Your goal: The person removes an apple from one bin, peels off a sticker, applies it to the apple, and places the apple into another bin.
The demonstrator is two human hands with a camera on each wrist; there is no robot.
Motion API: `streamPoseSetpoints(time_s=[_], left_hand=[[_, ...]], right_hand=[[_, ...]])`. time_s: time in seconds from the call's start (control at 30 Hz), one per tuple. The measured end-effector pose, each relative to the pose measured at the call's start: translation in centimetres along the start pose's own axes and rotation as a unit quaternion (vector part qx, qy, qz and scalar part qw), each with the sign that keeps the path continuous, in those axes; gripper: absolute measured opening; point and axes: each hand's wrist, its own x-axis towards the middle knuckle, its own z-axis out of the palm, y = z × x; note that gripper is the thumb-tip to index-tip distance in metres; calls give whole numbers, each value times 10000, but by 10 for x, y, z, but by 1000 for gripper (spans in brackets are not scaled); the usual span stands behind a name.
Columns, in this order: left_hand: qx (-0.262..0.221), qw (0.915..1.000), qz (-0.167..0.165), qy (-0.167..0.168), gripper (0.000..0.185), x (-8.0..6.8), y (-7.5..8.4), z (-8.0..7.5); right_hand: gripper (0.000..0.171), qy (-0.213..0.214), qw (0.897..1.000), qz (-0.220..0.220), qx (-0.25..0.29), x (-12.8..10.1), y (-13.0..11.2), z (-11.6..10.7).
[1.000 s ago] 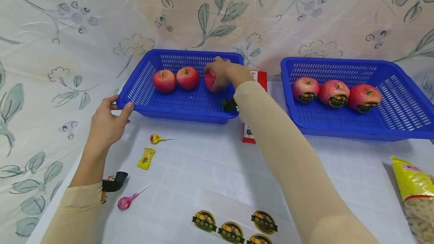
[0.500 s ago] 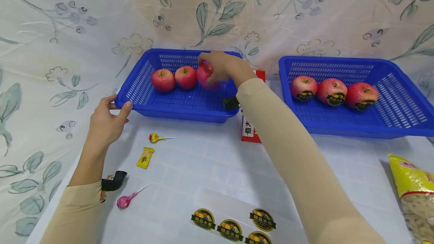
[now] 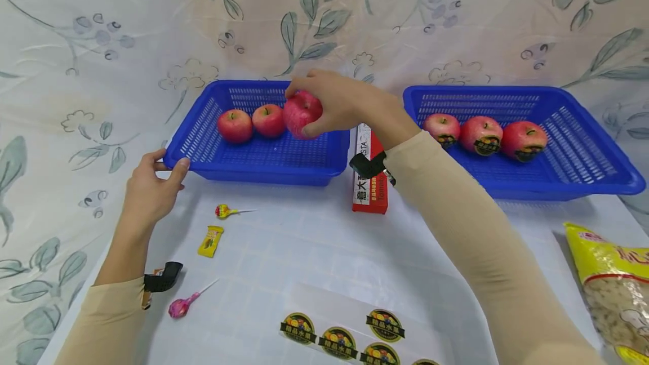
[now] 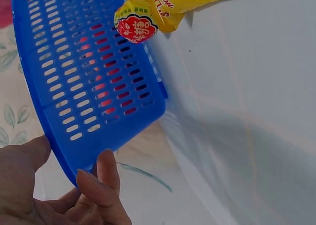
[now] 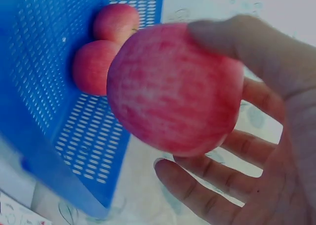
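Note:
A red apple (image 5: 173, 91) is gripped by my right hand (image 3: 337, 100), thumb on one side and fingers round the other, above the left blue basket (image 3: 263, 174). Two more apples (image 3: 235, 126) (image 3: 269, 120) sit side by side inside that basket. With thumb and fingers, my left hand (image 3: 152, 187) holds the basket's near left corner; the left wrist view shows its fingertips (image 4: 106, 170) at the rim. No sticker shows on the gripped apple.
The right blue basket (image 3: 547, 189) holds three stickered apples (image 3: 481, 135). Between the baskets lies a red and white pasta box (image 3: 370, 185). Lollipops (image 3: 223, 211) (image 3: 178, 308), a yellow-wrapped candy (image 3: 210, 241), a sticker sheet (image 3: 337, 342) and a yellow bag (image 3: 613, 292) lie on the table.
My right hand has lifted the third apple up from the left basket's floor. The left hand keeps its hold on the corner. The head view has shifted slightly.

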Motion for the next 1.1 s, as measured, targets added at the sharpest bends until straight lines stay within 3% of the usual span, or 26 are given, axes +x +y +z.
streamPoseSetpoints(time_s=[0.13, 0.33, 0.57, 0.8, 1.1], left_hand=[[-14, 10000, -36, 20, 85, -1, -2, -1], [30, 10000, -58, -8, 86, -2, -3, -3], [94, 9999, 21, 27, 86, -4, -3, -1], [192, 9998, 94, 26, 84, -5, -3, 1], [272, 9995, 188, 22, 81, -7, 0, 6]], right_hand=[[66, 302, 9990, -228, 248, -31, -3, -1], [67, 403, 9972, -450, 451, -75, -2, 3], [66, 642, 9915, -923, 653, -116, 8, 23], [70, 487, 9922, -666, 931, -154, 17, 52], [66, 464, 9931, -413, 999, -185, 35, 92]])
